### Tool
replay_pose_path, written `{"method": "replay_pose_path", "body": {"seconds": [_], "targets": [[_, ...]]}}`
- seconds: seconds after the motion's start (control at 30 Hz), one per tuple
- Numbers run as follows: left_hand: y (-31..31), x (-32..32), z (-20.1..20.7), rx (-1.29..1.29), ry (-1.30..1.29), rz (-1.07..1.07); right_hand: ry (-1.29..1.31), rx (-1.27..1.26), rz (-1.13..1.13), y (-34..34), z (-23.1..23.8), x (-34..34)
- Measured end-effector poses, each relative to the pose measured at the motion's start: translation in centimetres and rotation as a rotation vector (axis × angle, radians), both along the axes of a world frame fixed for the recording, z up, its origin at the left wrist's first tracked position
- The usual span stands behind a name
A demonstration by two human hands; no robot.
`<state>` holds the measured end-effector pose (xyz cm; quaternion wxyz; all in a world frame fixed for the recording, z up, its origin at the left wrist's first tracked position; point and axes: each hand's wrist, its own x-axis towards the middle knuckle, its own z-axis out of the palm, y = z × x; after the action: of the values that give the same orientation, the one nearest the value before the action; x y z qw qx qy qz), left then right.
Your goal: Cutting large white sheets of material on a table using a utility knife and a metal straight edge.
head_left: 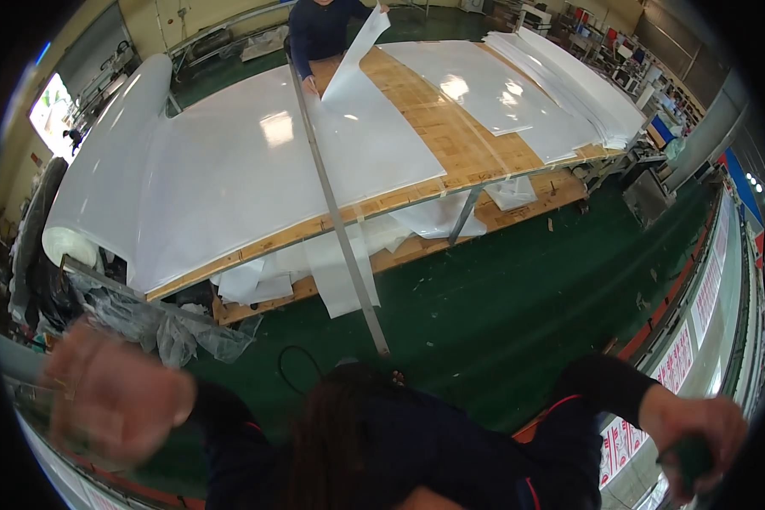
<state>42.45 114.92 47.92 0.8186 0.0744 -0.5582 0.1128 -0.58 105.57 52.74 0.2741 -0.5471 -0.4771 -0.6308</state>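
My left hand [115,395] is raised out to the left, near clear plastic wrapping [178,336]; motion smears its fingers, and nothing can be made out in them. Out at the right, my right hand [712,425] is closed around a small dark object [690,460], whose kind I cannot tell. Ahead of me, a glossy white sheet [221,170] covers the left part of a wooden-topped table [416,102]. Across it lies a long metal straightedge [331,200], its near end jutting past the table edge toward me.
At the far side a person [321,34] lifts a white piece [357,59] of sheet. A large white roll [115,161] stands left. Stacked sheets [569,85] lie at the table's right end. A printed red-and-white strip [676,365] runs along my right. The floor [518,289] is green.
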Motion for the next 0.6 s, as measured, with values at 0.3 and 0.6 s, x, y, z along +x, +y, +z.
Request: {"method": "replay_pose_path", "body": {"seconds": [0.3,0.6], "targets": [[-10.4,-1.8,-29.2,1.416,0.211,-0.18,0.259,1.409,0.146,-9.3,-17.5,-0.1],[-21.7,-10.4,-30.2,1.523,0.059,-0.4,0.25,1.484,-0.002,-22.1,-20.4,-15.3]]}}
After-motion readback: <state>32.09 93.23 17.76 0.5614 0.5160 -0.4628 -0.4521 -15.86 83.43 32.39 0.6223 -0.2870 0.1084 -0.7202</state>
